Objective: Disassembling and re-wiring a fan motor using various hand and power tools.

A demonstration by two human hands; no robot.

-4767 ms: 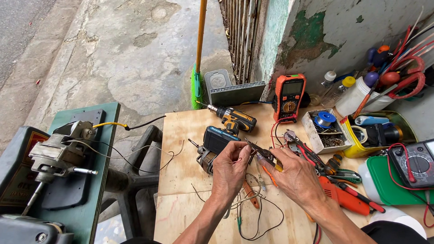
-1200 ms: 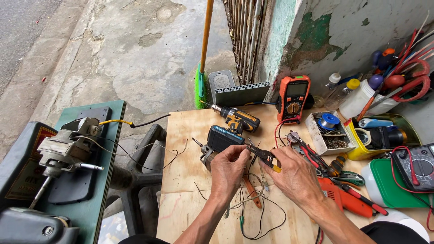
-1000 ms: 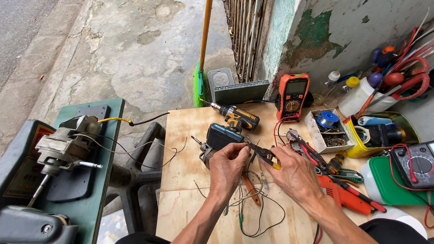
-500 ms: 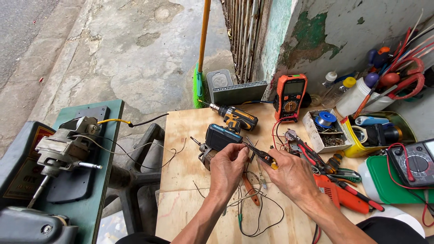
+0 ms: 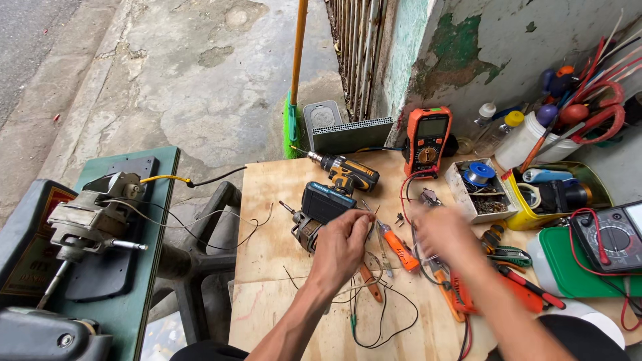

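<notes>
My left hand (image 5: pixel 342 246) rests in the middle of the plywood table (image 5: pixel 274 241), its fingertips pinched on thin wires (image 5: pixel 374 314) right beside a teal and black power tool (image 5: pixel 322 204). My right hand (image 5: pixel 445 232) is a blur to the right, above red-handled pliers (image 5: pixel 515 294); what its fingers are doing is unclear. An orange-handled screwdriver (image 5: pixel 400 251) lies between the two hands. Behind them are a yellow and black cordless drill (image 5: pixel 348 172) and an upright orange multimeter (image 5: pixel 428 137).
An electric motor (image 5: pixel 87 214) sits on a green stand at the left. A small parts box (image 5: pixel 478 184), a yellow tray (image 5: pixel 528 214), a second multimeter (image 5: pixel 612 237) and bottles crowd the right side. A grey box (image 5: pixel 351 134) and a broom (image 5: pixel 293 100) stand behind the table.
My right hand has pulled away from the left hand and swung right, now blurred. The left hand stays by the teal tool, still pinching the wires.
</notes>
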